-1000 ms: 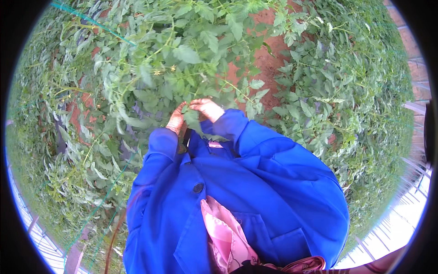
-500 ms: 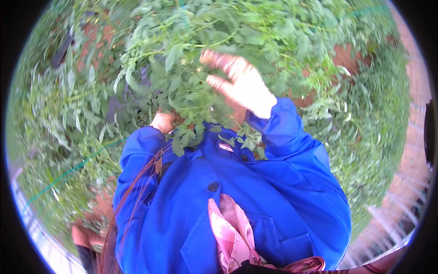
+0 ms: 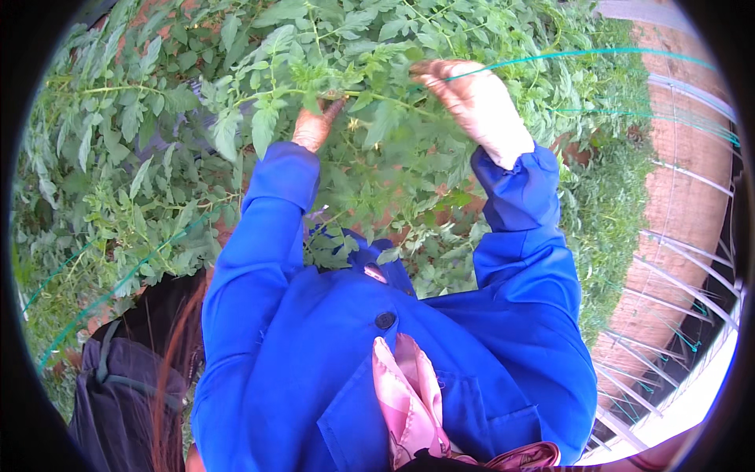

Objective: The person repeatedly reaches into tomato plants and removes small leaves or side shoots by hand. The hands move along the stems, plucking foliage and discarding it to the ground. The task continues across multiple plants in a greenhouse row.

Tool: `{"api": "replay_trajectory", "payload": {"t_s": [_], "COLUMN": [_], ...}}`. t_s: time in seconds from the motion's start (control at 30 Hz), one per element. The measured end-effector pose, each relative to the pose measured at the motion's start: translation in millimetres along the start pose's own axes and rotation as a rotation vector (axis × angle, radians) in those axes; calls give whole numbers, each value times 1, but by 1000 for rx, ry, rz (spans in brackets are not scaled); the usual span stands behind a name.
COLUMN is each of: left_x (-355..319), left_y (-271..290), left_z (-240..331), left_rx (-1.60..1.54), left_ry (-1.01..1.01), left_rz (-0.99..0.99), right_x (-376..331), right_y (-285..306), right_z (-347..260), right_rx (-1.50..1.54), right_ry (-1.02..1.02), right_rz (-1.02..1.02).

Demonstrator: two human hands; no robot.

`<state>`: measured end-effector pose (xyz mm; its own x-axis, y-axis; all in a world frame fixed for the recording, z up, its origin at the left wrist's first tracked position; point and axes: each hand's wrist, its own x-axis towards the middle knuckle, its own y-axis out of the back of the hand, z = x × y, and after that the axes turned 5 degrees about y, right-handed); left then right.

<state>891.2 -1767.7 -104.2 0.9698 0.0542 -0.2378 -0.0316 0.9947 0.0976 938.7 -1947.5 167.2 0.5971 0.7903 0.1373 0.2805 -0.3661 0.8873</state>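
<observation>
Both my hands are raised among leafy tomato plants (image 3: pixel 385 126) with small yellow flowers. My left hand (image 3: pixel 316 128) is closed, thumb and finger pinching a tomato stem (image 3: pixel 370 95) that runs sideways between the hands. Farther right, my right hand (image 3: pixel 476 102) has its fingers bent and drawn together beside the leaves. A green twine (image 3: pixel 566 53) runs from these fingers toward the right edge and looks gripped in them; the fingertips are partly blurred.
Another green twine (image 3: pixel 130 287) crosses the foliage at lower left, near dark clothing (image 3: pixel 130 397). On the right, a brown dirt strip (image 3: pixel 684 204) runs alongside pale metal bars (image 3: pixel 676 279). My blue jacket (image 3: pixel 314 354) and pink scarf (image 3: pixel 405 393) fill the lower middle.
My left hand has risen out of the foliage onto the stem. My right hand has moved right and slightly up, with twine now at its fingers. The view has shifted, showing more bars at right.
</observation>
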Motion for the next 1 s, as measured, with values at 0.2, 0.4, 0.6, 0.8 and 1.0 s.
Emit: {"api": "replay_trajectory", "payload": {"t_s": [0.2, 0.4, 0.6, 0.8, 1.0], "left_x": [-54, -58, -14, 3, 29], "left_y": [48, 57, 44, 23, -2], "left_z": [-3, -3, 17, 43, 76], "left_rx": [-354, -525, 354, -295, -498], "left_ry": [34, 64, -410, -14, -103], "left_rz": [212, 297, 73, 132, 208], "right_x": [-3, 15, 18, 38, 42], "right_y": [-12, -56, -89, -48, -75], "right_z": [33, 9, -15, -13, -32], "right_rx": [248, 4, 947, 8, -354], "right_ry": [-463, -359, -203, -301, -88], "right_rz": [256, -392, -244, -109, -257]}}
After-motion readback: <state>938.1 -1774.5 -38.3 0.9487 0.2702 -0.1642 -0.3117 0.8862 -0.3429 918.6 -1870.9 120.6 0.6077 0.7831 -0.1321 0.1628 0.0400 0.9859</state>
